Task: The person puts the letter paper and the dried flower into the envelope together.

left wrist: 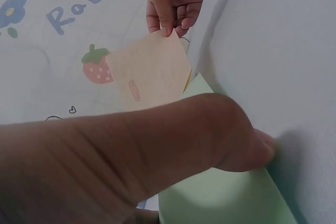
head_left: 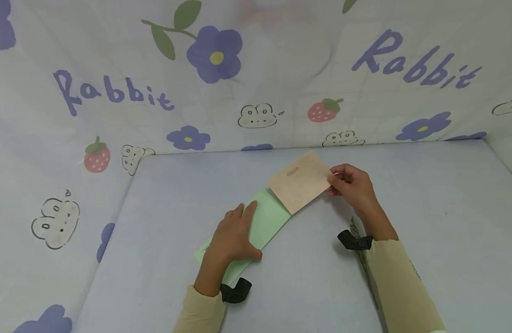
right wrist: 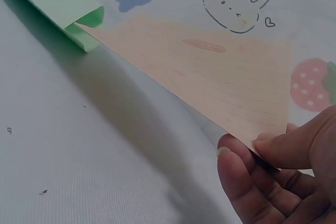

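A light green paper envelope (head_left: 267, 222) lies slantwise under my left hand (head_left: 235, 236), which grips it across its width, thumb along the near edge. In the right wrist view the mouth of the envelope (right wrist: 89, 24) gapes open. My right hand (head_left: 353, 185) pinches a corner of a peach sheet of letter paper (head_left: 302, 182) between thumb and fingers. Faint dotted lines and a small reddish oblong mark show on the sheet (right wrist: 210, 72). Its other end meets the envelope's mouth; how far it reaches inside is hidden.
A thin dried sprig (head_left: 362, 259) lies beside and partly under the right forearm, on the pale tabletop (head_left: 306, 282). A white curtain (head_left: 281, 64) printed with flowers, strawberries and rabbits rises behind the table and at its left. Each wrist wears a black camera band (head_left: 353, 240).
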The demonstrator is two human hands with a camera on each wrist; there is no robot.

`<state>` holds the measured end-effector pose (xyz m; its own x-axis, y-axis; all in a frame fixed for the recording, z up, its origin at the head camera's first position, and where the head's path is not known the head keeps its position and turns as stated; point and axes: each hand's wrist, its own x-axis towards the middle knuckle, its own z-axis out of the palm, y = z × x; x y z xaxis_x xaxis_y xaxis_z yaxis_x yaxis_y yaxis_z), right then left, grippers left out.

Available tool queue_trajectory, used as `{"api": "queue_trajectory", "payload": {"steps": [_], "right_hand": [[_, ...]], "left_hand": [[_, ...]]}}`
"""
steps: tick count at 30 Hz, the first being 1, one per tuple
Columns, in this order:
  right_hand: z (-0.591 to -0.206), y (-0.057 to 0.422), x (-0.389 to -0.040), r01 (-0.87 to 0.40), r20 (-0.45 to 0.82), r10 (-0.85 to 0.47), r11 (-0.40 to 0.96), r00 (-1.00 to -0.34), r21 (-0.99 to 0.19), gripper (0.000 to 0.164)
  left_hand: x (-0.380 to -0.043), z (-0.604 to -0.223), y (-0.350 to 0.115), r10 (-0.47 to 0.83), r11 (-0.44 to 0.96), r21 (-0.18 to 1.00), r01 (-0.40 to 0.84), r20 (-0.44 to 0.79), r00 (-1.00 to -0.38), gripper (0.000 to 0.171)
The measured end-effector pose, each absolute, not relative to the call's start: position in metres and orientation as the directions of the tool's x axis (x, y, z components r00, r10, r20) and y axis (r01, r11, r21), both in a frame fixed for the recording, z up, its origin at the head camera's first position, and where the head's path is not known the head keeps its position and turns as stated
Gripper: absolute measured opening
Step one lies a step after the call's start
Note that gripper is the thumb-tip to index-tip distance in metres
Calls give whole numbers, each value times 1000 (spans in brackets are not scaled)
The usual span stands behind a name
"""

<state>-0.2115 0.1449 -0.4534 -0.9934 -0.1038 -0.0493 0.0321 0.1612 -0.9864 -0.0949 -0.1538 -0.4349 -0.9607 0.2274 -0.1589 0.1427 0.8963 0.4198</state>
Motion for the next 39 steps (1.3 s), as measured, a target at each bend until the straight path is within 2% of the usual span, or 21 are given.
{"api": "queue_trajectory", "payload": {"steps": [24,39], "right_hand": [[-453,137,-209,55,-88,-106,284,-990,-957,23],[-459,133,-210,-17,-21,-116,314,-993,-949,19]], "left_hand": [[-94,-435,-154,257,899,406,164,-188,-948,114],[-94,-435,-155,272,892,417,173,-190,-943,112]]}}
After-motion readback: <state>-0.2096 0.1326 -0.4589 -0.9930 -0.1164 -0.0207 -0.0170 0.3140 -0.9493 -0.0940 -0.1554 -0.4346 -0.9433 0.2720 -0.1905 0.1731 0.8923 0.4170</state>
